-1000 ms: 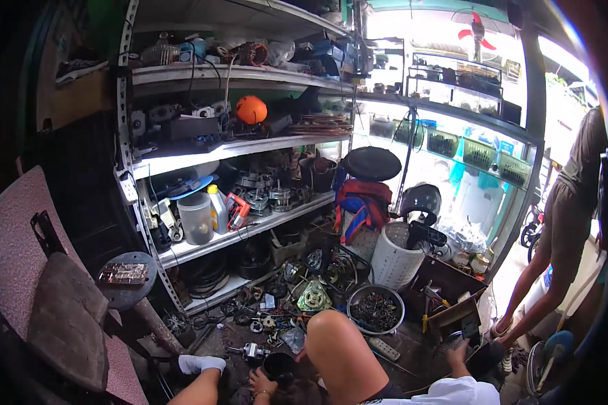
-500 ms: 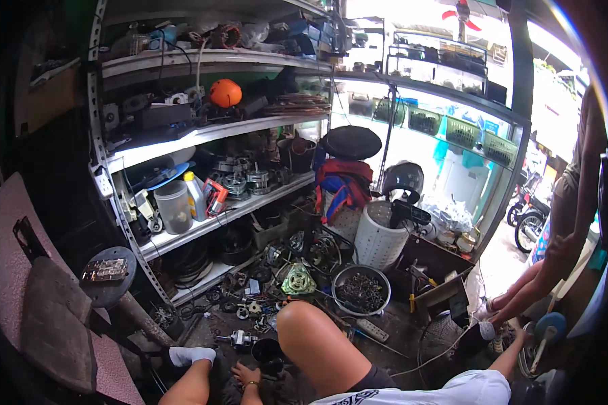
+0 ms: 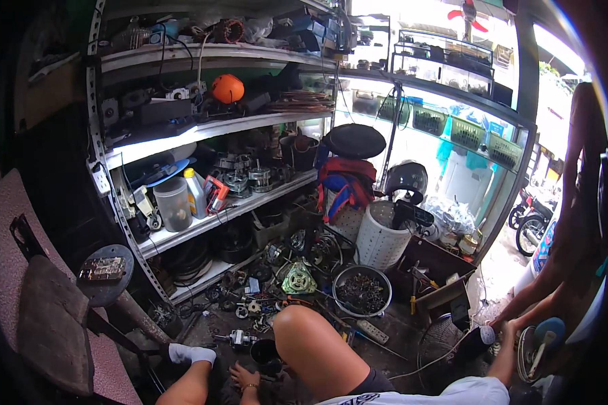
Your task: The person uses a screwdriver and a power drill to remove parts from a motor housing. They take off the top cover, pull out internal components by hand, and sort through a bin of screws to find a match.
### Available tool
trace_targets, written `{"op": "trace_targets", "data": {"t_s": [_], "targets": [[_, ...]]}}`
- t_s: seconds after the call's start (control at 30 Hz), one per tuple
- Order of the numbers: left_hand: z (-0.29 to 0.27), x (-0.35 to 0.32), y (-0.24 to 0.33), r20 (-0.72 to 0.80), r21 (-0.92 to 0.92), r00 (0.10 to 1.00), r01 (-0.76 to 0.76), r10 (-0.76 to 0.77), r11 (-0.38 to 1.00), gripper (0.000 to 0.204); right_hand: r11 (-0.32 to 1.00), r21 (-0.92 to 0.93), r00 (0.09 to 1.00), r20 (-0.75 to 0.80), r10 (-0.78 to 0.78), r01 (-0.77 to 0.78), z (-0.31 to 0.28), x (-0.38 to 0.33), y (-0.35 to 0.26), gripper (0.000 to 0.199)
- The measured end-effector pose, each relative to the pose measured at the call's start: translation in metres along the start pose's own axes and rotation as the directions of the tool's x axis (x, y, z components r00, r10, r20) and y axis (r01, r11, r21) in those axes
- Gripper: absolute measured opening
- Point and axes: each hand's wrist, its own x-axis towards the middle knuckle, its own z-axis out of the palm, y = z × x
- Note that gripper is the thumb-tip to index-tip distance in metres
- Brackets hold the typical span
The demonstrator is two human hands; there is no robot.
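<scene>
My left hand (image 3: 244, 377) rests low at the bottom of the view, fingers spread near the dark floor, holding nothing that I can see. Beside it are a black cup-like part (image 3: 266, 352) and a small silver motor with a shaft (image 3: 237, 339). My right arm stretches out to the right, where my right hand (image 3: 511, 329) meets the hand of a person bending in from the right edge. Its fingers are too small and covered to make out. Close to it are a dark part with a pale rounded end (image 3: 484, 335) and a round piece with a blue centre (image 3: 550, 331).
A metal bowl (image 3: 335, 297) of small parts sits beyond my raised knee. Loose motor parts (image 3: 298, 278) litter the floor before the shelves (image 3: 230, 204). A fan cage (image 3: 442, 339) and an open box (image 3: 443, 302) lie at right; a round stool (image 3: 105, 297) stands left.
The other person's arm has swung lower, and that hand now meets my right hand. My left hand stays in place by the floor. The view has shifted slightly.
</scene>
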Motion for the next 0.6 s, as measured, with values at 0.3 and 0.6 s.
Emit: {"op": "trace_targets", "data": {"t_s": [0.3,0.6], "targets": [[-0.020,0.005,-0.001,-0.098,-0.036,0.994,0.041,-0.044,0.999,0.087,0.615,-0.432,0.634,-0.120,-0.764,0.659,-0.095,0.067,-0.591,0.100],[-0.013,-0.007,-0.005,-0.058,-0.050,0.995,0.076,-0.079,0.996,0.087,0.618,-0.563,0.432,-0.442,-0.786,0.549,-0.248,-0.032,-0.778,0.051]]}}
